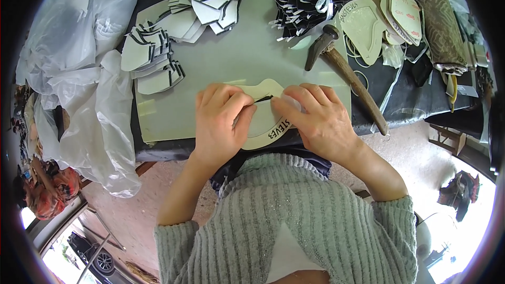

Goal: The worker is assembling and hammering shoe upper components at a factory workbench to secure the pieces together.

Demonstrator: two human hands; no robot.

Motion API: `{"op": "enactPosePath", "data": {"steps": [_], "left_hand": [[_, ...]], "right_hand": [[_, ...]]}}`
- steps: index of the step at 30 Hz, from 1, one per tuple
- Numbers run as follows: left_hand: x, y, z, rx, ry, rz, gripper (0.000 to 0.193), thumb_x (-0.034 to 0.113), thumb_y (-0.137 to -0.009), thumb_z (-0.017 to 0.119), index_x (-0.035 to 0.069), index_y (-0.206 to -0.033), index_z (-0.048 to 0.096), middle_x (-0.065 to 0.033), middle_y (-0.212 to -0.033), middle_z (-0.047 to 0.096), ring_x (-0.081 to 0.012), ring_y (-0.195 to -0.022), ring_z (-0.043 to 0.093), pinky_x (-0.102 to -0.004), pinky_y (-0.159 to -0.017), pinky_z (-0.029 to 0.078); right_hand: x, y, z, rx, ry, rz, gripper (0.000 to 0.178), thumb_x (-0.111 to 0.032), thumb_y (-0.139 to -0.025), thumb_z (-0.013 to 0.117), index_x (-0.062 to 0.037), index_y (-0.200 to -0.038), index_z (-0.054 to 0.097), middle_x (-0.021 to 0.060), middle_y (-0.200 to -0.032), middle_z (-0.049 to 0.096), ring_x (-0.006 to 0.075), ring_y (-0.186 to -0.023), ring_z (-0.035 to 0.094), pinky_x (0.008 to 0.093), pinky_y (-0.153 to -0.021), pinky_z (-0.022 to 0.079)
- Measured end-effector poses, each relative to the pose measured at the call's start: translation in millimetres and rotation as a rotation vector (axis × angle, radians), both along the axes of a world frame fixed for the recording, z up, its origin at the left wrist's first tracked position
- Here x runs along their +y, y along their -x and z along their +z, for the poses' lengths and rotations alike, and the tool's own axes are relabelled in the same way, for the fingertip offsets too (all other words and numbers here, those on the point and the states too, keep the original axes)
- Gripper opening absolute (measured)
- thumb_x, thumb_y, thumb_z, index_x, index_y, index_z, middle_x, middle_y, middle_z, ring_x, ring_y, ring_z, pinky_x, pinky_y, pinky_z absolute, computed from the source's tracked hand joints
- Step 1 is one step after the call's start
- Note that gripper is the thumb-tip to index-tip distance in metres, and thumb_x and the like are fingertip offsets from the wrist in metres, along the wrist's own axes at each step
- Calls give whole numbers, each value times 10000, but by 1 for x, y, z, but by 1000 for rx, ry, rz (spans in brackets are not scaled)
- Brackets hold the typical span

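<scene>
In the head view, both bare hands meet near the front edge of a pale work board (226, 58), which lies on a table with a dark cover (392, 92). The left hand (222, 118) has its thumb and fingertips pressed together, pinching the left end of a short, thin black strip (264, 99). The right hand (326, 118) has its thumb tip at the strip's other end; whether it grips the strip or only presses it down, I cannot tell. The strip lies between the two hands, above a white cut piece (262, 118). Around that piece shows a cream curved template (256, 141) with black lettering, flat on the board and partly covered by the hands.

Toward the board's far left are an upper pile of pale cut pieces (210, 10) with dark edges and a lower stack of similar pieces (150, 55). At the far right is a bundle of black pieces (300, 5) tied with a white band. A hammer (347, 71) with a wooden handle lies across the board's right edge, near a cream teardrop-shaped template (364, 26). Farther right stands a patterned cloth roll (443, 31); clear plastic sheeting (100, 105) drapes over the left side.
</scene>
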State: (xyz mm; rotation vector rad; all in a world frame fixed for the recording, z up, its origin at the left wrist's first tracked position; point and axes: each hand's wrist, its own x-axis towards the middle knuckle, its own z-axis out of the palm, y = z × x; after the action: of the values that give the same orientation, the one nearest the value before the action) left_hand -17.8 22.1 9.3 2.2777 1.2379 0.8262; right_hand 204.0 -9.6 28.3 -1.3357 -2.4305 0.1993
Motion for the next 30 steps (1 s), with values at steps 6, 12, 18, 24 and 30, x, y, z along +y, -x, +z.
{"op": "enactPosePath", "data": {"steps": [6, 12, 18, 24, 30], "left_hand": [[-4, -2, -5, -29, 6, 4, 122, 47, -796, 691, 85, -912, 692, -22, -852, 588, -249, -837, 558, -381, -757, 383], [-17, -12, -13, -54, -136, 12, 277, -63, -703, 651, 27, -960, 699, -69, -889, 567, -267, -803, 556, -365, -657, 476], [-11, -5, -13, -48, -132, -99, 353, -63, -661, 642, 7, -1003, 689, -84, -942, 569, -263, -828, 566, -351, -678, 510], [-8, -3, -4, 86, -178, -223, 435, -32, -625, 656, -9, -1058, 683, -80, -960, 566, -269, -833, 571, -360, -702, 525], [-8, -3, -1, 169, -214, -249, 360, 100, -704, 621, -46, -1033, 632, -96, -995, 573, -249, -879, 573, -342, -722, 547]], "right_hand": [[2, -3, -1, -58, 12, 26, 381, -103, -766, 615, -153, -1143, 615, 18, -1108, 558, 187, -1028, 558, 346, -886, 454], [5, -5, 3, -54, 105, 59, 503, -41, -727, 668, -161, -1215, 648, 49, -1181, 589, 253, -1069, 580, 388, -893, 476], [18, -10, 8, -53, 148, 133, 481, -53, -719, 685, -154, -1188, 652, 45, -1148, 603, 251, -1045, 597, 375, -833, 522], [31, -13, 12, 26, 176, 189, 355, -89, -733, 659, -129, -1085, 649, 10, -1043, 598, 214, -985, 590, 338, -825, 528], [36, -20, 5, 99, 199, 244, 458, -63, -698, 698, -126, -1149, 654, 16, -1074, 614, 230, -990, 595, 346, -860, 533]]}}
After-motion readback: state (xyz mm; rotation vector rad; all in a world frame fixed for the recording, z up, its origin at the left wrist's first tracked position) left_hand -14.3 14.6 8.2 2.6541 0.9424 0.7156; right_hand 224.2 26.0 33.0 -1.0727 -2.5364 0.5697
